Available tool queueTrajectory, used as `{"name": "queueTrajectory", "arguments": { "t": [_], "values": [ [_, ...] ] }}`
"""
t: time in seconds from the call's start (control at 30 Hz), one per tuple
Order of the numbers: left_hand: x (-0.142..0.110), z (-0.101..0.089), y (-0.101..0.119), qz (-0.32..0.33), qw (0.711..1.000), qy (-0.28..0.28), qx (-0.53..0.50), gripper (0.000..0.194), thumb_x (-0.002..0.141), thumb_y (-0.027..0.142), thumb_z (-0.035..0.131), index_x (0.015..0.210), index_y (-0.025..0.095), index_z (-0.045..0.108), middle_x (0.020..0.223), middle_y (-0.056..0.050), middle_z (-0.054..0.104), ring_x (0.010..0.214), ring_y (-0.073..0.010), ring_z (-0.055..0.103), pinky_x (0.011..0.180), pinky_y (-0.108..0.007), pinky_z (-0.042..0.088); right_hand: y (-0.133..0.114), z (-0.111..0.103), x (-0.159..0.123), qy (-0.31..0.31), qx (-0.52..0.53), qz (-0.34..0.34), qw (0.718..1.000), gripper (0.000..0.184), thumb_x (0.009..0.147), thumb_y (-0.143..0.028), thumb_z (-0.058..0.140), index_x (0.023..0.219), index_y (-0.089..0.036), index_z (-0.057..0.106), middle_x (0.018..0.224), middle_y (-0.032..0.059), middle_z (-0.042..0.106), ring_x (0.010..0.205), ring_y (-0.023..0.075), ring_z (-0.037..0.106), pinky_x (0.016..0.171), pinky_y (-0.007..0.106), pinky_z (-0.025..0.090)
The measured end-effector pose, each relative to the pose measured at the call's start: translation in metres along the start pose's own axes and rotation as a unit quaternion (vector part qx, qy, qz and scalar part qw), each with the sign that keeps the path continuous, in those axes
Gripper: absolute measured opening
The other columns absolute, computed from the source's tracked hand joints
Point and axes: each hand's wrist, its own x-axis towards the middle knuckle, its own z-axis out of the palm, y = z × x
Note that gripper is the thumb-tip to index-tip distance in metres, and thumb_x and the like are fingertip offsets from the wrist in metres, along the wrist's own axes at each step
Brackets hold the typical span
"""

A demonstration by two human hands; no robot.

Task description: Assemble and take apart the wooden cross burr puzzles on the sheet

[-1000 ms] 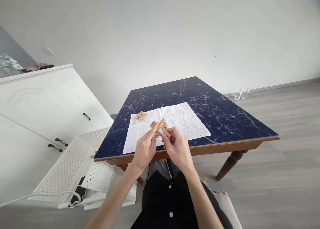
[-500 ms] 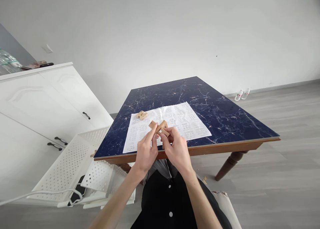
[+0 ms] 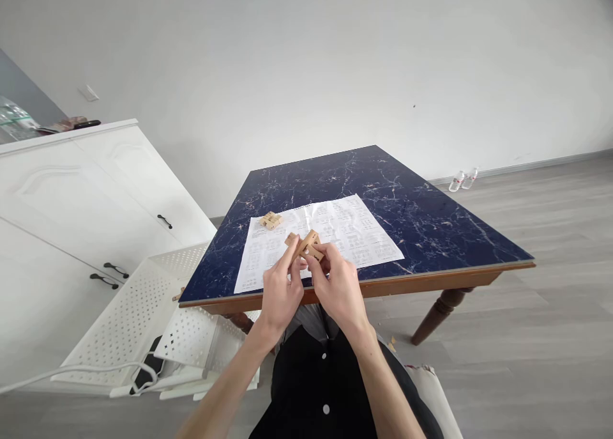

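Several notched wooden puzzle pieces [image 3: 310, 239], crossed over one another, are held between both hands above the near edge of the paper. My left hand [image 3: 281, 291] is closed on them from the left, thumb and fingers pinching. From the right, my right hand [image 3: 338, 282] grips the lower right piece between thumb and fingers. My palms and fingers hide part of the pieces. Beneath lies a creased white instruction sheet [image 3: 354, 228] with small printed diagrams. A small cluster of wooden pieces [image 3: 271, 220] rests on the sheet's far left corner.
The sheet lies on a dark blue marbled table [image 3: 431, 234] with a wooden edge. At left stand a white cabinet [image 3: 96, 190] and white perforated baskets [image 3: 129, 317]. Two plastic bottles [image 3: 463, 179] stand on the floor by the wall.
The held pieces have turned slightly and sit closer together than a second ago. Both hands keep their grip in nearly the same place. The cluster on the sheet has not moved.
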Motion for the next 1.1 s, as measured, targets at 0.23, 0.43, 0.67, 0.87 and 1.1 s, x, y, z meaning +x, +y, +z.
{"name": "queueTrajectory", "arguments": {
  "t": [0.23, 0.43, 0.67, 0.87, 1.1],
  "values": [
    [0.000, 0.002, -0.012, 0.062, 0.996, -0.064, -0.007, 0.053, 0.117, 0.038, 0.035, 0.170, 0.031, 0.033, 0.139, -0.011, 0.075, 0.106, -0.0246, 0.081, 0.091, -0.043, 0.069, 0.003, 0.000, 0.000, 0.010, 0.012, 0.037, 0.999, 0.019, 0.102, -0.041, 0.056, 0.107, -0.024, 0.063, 0.093, 0.0084, 0.082, 0.076, 0.0275, 0.077, 0.068, 0.036, 0.054],
    [0.000, 0.002, -0.009, 0.031, 0.997, -0.069, -0.016, 0.056, 0.118, 0.037, 0.033, 0.173, 0.034, 0.025, 0.159, -0.012, 0.061, 0.133, -0.0279, 0.071, 0.103, -0.047, 0.065, 0.000, 0.004, 0.000, 0.005, 0.017, 0.026, 1.000, 0.020, 0.104, -0.042, 0.054, 0.108, -0.024, 0.061, 0.100, 0.0105, 0.082, 0.083, 0.0283, 0.079, 0.073, 0.037, 0.057],
    [-0.004, 0.008, -0.005, -0.006, 0.999, -0.050, -0.021, 0.056, 0.118, 0.040, 0.033, 0.173, 0.033, 0.027, 0.172, -0.008, 0.044, 0.153, -0.0282, 0.053, 0.118, -0.047, 0.056, 0.000, 0.005, 0.000, 0.009, -0.025, 0.004, 1.000, 0.018, 0.105, -0.038, 0.052, 0.109, -0.024, 0.061, 0.101, 0.0118, 0.082, 0.088, 0.0296, 0.080, 0.077, 0.038, 0.057],
    [-0.004, 0.008, -0.008, 0.003, 0.999, -0.034, -0.008, 0.054, 0.118, 0.043, 0.034, 0.170, 0.030, 0.033, 0.168, -0.010, 0.051, 0.145, -0.0307, 0.061, 0.107, -0.046, 0.064, 0.001, 0.001, 0.000, -0.010, -0.020, -0.025, 0.999, 0.016, 0.106, -0.033, 0.051, 0.111, -0.022, 0.061, 0.098, 0.0092, 0.082, 0.083, 0.0257, 0.079, 0.072, 0.033, 0.056],
    [0.002, 0.006, -0.012, 0.052, 0.998, -0.019, -0.006, 0.052, 0.118, 0.041, 0.033, 0.168, 0.030, 0.038, 0.152, -0.013, 0.067, 0.126, -0.0292, 0.075, 0.090, -0.043, 0.069, 0.001, -0.001, 0.000, -0.003, -0.032, -0.020, 0.999, 0.027, 0.107, -0.035, 0.052, 0.124, -0.019, 0.066, 0.102, 0.0096, 0.082, 0.079, 0.0245, 0.077, 0.072, 0.033, 0.056]
  ]
}}
